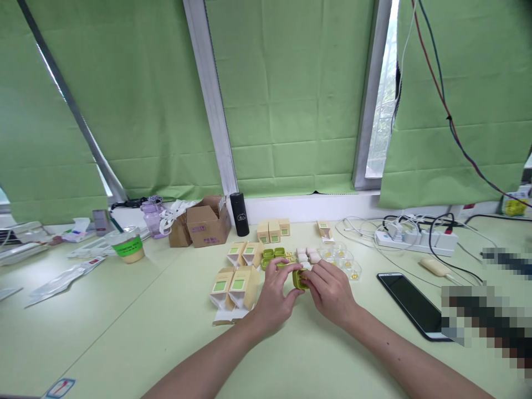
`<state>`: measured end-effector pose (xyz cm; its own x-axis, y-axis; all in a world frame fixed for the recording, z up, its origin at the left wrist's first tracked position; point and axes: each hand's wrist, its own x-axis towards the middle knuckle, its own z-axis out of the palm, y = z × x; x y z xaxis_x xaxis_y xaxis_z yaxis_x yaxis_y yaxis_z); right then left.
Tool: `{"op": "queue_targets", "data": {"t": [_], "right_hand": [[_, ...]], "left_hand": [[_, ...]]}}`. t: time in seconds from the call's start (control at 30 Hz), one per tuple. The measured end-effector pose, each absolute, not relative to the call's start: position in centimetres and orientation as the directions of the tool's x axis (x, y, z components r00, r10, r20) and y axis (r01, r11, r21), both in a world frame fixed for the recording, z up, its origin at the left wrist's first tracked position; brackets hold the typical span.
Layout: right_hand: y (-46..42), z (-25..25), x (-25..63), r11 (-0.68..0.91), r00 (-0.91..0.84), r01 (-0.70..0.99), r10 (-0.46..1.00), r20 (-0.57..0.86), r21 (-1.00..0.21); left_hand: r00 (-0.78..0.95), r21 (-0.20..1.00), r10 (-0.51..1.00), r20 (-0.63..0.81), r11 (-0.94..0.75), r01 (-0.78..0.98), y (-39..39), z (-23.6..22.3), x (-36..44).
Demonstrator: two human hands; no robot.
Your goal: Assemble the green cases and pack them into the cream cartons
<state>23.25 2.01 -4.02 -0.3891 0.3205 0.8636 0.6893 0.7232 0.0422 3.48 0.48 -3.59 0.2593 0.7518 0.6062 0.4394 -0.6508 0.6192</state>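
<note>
A small olive-green case (298, 279) is held up just above the table between my two hands. My left hand (276, 293) grips its left side between thumb and fingers. The bent fingers of my right hand (331, 291) close on its right side; whether they pinch a smaller part there is hidden. Behind my hands lie more green cases (269, 252), white rounded pieces (312, 256) and clear plastic pieces (341, 250) with yellow marks. Cream cartons (239, 285) with green labels and open flaps stand left of my left hand.
Smaller cream boxes (273, 230), a black cylinder (239, 214) and a cardboard box (208, 221) stand at the back. A drink cup (128, 246) is on the left. To the right are a phone (413, 305), a power strip (415, 242) and loose cables.
</note>
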Motion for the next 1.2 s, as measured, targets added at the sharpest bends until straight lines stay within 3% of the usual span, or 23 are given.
{"op": "queue_targets", "data": {"t": [0.47,0.83,1.2], "right_hand": [[2.7,-4.4,23.1,0.806,-0.385,0.592,0.247,0.890,0.033],[2.8,-4.6,23.6,0.823,-0.416,0.567,0.253,0.874,0.032],[2.1,-4.1,24.2,0.852,-0.371,0.522,0.282,0.885,-0.053]], "left_hand": [[0.323,0.573,0.718,0.616,-0.690,0.442,0.6,-3.8,3.3],[0.321,0.622,0.751,0.577,-0.659,0.423,0.6,-3.7,3.2],[0.213,0.687,0.788,0.578,-0.610,0.394,1.1,-3.3,3.3]]}}
